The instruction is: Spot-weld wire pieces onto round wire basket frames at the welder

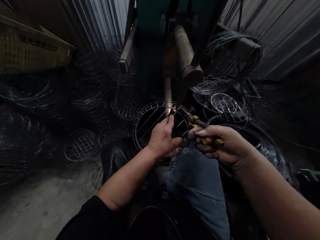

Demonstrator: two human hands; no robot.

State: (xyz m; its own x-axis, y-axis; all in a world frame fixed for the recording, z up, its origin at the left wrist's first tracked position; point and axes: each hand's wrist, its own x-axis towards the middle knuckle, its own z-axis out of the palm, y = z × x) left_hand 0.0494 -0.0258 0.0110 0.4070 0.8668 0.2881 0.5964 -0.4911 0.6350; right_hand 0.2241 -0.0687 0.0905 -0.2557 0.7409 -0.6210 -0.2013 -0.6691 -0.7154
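Left hand [162, 137] is closed, fingers curled tight around the wires of a round wire guard [146, 123], gripping it near its centre. Right hand [221, 144] is closed too, wrapped around the yellow handles of a pair of pliers [197, 124], thumb lying along the top. The nose of the pliers reaches into the guard's wires just beside the left fingertips. The 2 hands sit close together, almost touching.

The guard is tilted up on edge above the person's lap, its top rim right under the tip of the electrode arm [185, 53], where a small bright spark [174, 108] glows against the wire. That arm juts out of a green welding machine [154, 19] straight ahead. Blue jeans [199, 182] show below the hands.

Around the spot, the concrete floor [31, 206] is crowded with more wire guards [80, 145] on the left, some flat, some heaped, and another pile [227, 105] is stacked to the right of the machine. Corrugated metal walls [289, 30] close in on both sides, and a yellowish crate [16, 49] stands at far left. The light is dim.
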